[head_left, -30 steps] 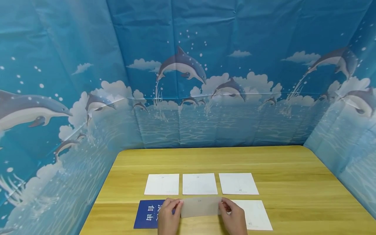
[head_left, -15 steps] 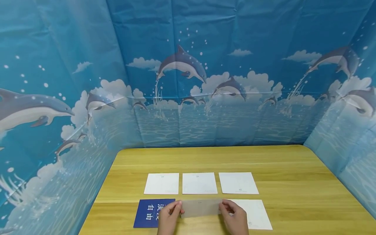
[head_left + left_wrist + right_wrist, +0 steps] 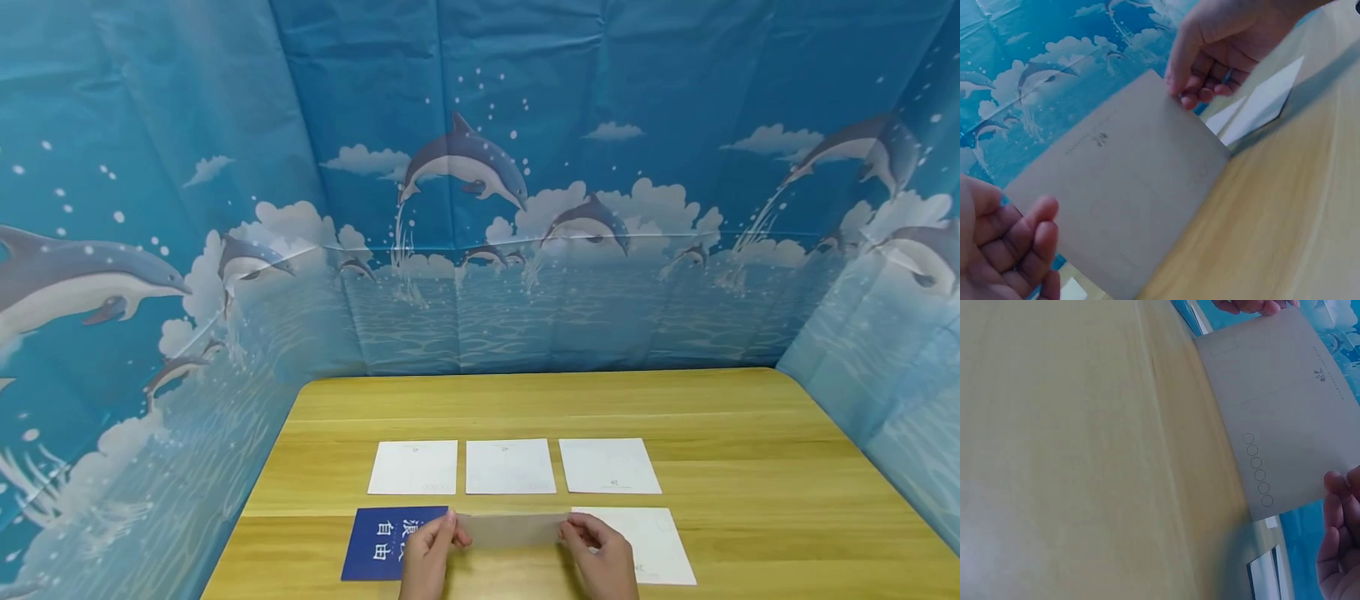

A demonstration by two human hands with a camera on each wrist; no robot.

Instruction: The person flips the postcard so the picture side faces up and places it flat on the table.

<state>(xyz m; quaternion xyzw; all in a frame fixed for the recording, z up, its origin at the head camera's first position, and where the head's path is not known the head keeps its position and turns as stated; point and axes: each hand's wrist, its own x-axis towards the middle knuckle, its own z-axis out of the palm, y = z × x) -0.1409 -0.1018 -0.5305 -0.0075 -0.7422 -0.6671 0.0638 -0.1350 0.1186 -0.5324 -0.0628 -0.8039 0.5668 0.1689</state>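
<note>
A postcard [image 3: 512, 531] is held up above the near part of the table, seen nearly edge-on in the head view. My left hand [image 3: 431, 550] pinches its left side, and my right hand [image 3: 600, 554] pinches its right side. The wrist views show its plain back, with a small printed emblem and, in the right wrist view, a row of small circles [image 3: 1256, 462] along one end. Beside and partly behind the left hand lies a blue card [image 3: 375, 546] with white characters. A white postcard [image 3: 663, 546] lies partly behind the right hand.
Farther back on the wooden table [image 3: 750, 467], three white postcards lie in a row: a left postcard [image 3: 412, 468], a middle postcard [image 3: 510, 468] and a right postcard [image 3: 609, 468]. A blue dolphin-print curtain [image 3: 570, 317] stands behind the table and along both sides.
The held postcard has tilted, so its face looks narrower and its upper edge sits lower. My left hand has shifted slightly, uncovering more of the blue card. The cards on the table stay put.
</note>
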